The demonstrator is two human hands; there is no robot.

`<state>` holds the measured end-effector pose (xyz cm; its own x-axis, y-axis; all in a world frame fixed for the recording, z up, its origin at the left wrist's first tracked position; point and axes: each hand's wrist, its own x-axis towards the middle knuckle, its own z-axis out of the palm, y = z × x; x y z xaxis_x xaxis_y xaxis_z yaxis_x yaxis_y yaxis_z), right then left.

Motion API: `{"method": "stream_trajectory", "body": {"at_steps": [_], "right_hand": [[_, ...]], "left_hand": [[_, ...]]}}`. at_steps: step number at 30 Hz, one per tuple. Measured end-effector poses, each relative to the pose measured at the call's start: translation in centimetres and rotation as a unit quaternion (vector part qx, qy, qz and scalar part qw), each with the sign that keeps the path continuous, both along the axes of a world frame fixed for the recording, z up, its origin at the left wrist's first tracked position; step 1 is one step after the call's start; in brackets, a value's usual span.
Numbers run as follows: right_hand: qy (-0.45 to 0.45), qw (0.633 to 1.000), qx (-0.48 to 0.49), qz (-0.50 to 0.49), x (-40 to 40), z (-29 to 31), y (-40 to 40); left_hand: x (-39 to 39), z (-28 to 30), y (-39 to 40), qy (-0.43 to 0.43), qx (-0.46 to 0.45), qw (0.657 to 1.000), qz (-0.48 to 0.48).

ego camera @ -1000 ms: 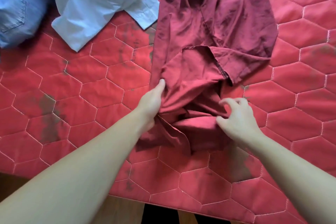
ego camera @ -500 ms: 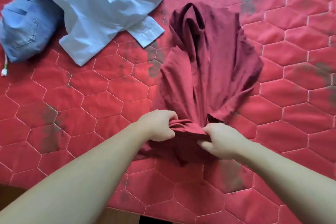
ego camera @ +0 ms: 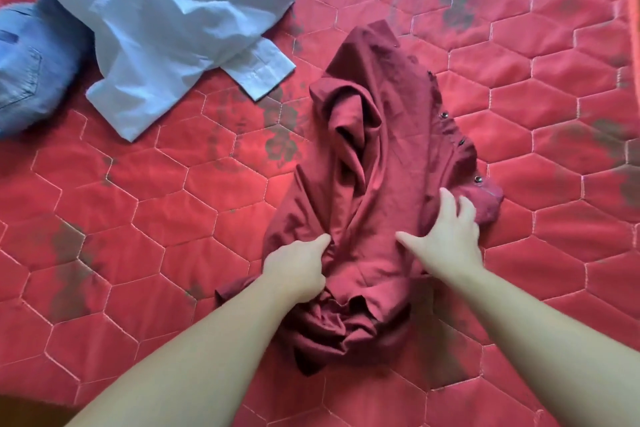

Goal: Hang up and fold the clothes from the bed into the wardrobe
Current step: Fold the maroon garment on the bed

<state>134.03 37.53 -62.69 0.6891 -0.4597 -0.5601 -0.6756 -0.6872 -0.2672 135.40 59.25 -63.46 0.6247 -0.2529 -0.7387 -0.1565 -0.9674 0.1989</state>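
My left hand (ego camera: 298,263) pinched the crumpled red shirt (ego camera: 374,184); my right hand (ego camera: 446,239) pressed it flat, fingers spread. Unfolded; at 10 o'clock, white shirt (ego camera: 166,21) and jeans (ego camera: 31,69) waited on the bed (ego camera: 138,218).

1. Red quilted bedcover (ego camera: 145,204), stitched in a hexagon pattern, spread flat across the view.
2. Dark grey floral blotches (ego camera: 277,135) scattered over it.
3. Brown floor strip (ego camera: 31,409) at lower left.
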Motion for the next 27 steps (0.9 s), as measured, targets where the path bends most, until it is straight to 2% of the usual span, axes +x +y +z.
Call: {"method": "stream_trajectory", "body": {"at_steps": [1,3,5,7,9,11,13,15,17,19,21,22,23,24,25,26,27], "right_hand": [[0.043,0.998,0.016,-0.035,0.0,-0.4,-0.8],[0.059,0.992,0.070,-0.092,-0.6,-1.2,-1.3],[0.054,0.993,0.105,-0.028,-1.6,-1.6,0.0],[0.073,0.984,0.138,0.090,-2.6,-1.5,2.0],[0.006,0.985,0.117,0.127,-3.2,-1.5,2.7],[-0.069,0.993,-0.007,0.094,-2.7,-1.8,1.0],[-0.047,0.996,-0.075,-0.008,-1.4,-1.8,-2.0],[-0.013,0.989,-0.045,-0.140,-0.1,-1.8,-5.2],[-0.009,0.973,0.021,-0.230,0.5,-2.5,-6.9],[-0.065,0.963,0.079,-0.248,0.9,-2.4,-6.6],[-0.125,0.971,0.109,-0.172,1.2,-1.2,-4.7],[-0.160,0.972,0.131,-0.108,1.1,-0.3,-3.1],[-0.192,0.968,0.161,-0.031,0.7,0.9,-1.3],[-0.214,0.956,0.193,0.055,0.0,2.1,0.5],[-0.221,0.939,0.220,0.145,-0.8,3.1,2.1],[-0.205,0.922,0.236,0.229,-1.7,3.7,3.4],[-0.172,0.909,0.237,0.295,-2.7,4.0,4.2]], "left_hand": [[0.3,0.3,0.2,-0.019,0.025,0.999,-0.017],[1.2,1.0,0.0,-0.076,0.049,0.996,-0.002],[2.1,1.4,-0.9,-0.174,0.007,0.985,0.023],[2.4,1.5,-2.6,-0.234,-0.106,0.966,0.010],[2.0,1.6,-4.2,-0.185,-0.171,0.967,-0.046],[1.3,1.0,-4.8,-0.102,-0.109,0.982,-0.112],[0.8,0.2,-4.4,-0.051,-0.031,0.989,-0.136],[0.2,-0.4,-4.1,-0.032,0.001,0.990,-0.140],[-0.1,-0.4,-4.0,-0.020,0.008,0.991,-0.135],[-0.3,0.1,-4.6,-0.032,-0.019,0.995,-0.096],[-0.1,1.1,-5.7,-0.111,-0.115,0.987,0.017],[0.5,1.6,-6.4,-0.148,-0.175,0.966,0.120],[1.3,2.1,-7.0,-0.134,-0.235,0.932,0.244],[2.3,3.0,-7.6,-0.048,-0.304,0.872,0.380],[3.2,3.4,-7.9,0.058,-0.357,0.794,0.488],[3.8,3.2,-7.8,0.127,-0.373,0.741,0.544],[4.1,3.4,-7.4,0.153,-0.374,0.732,0.548]]}}
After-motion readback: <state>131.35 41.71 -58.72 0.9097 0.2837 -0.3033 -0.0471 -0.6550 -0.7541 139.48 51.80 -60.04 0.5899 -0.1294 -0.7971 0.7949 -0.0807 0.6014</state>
